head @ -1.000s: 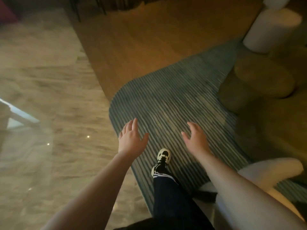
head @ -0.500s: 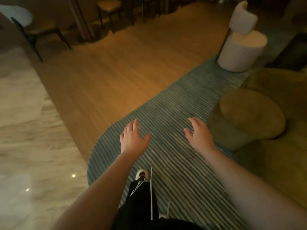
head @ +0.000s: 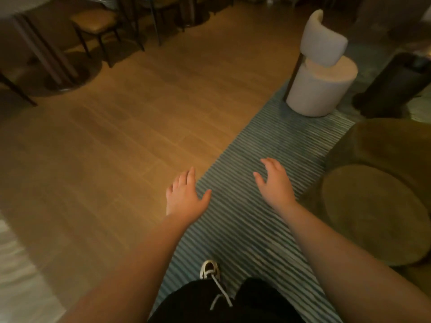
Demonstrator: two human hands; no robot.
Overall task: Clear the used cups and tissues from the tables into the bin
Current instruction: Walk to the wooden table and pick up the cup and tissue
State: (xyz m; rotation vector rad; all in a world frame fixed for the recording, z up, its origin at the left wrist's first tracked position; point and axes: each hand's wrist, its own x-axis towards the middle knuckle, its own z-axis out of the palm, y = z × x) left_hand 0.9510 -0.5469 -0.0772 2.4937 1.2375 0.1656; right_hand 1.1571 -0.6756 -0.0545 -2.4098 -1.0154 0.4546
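Note:
My left hand [head: 185, 195] is held out in front of me, palm down, fingers straight, holding nothing. My right hand [head: 275, 183] hovers beside it over the striped rug [head: 268, 141], fingers relaxed and empty. A dark bin-like cylinder [head: 396, 85] stands at the far right, its top partly cut off by blur. No cups or tissues show in this view.
A white round chair [head: 321, 85] stands on the rug's far end. An olive round pouf [head: 373, 215] sits at the right. Dark-legged chairs [head: 95, 26] and a table base [head: 60, 73] stand on the wooden floor at the back left. My shoe [head: 210, 269] is below.
The view has swung up and forward across the floor. The white chair and pouf came nearer, and the dark cylinder and back chairs came into view. Both hands stayed open and empty.

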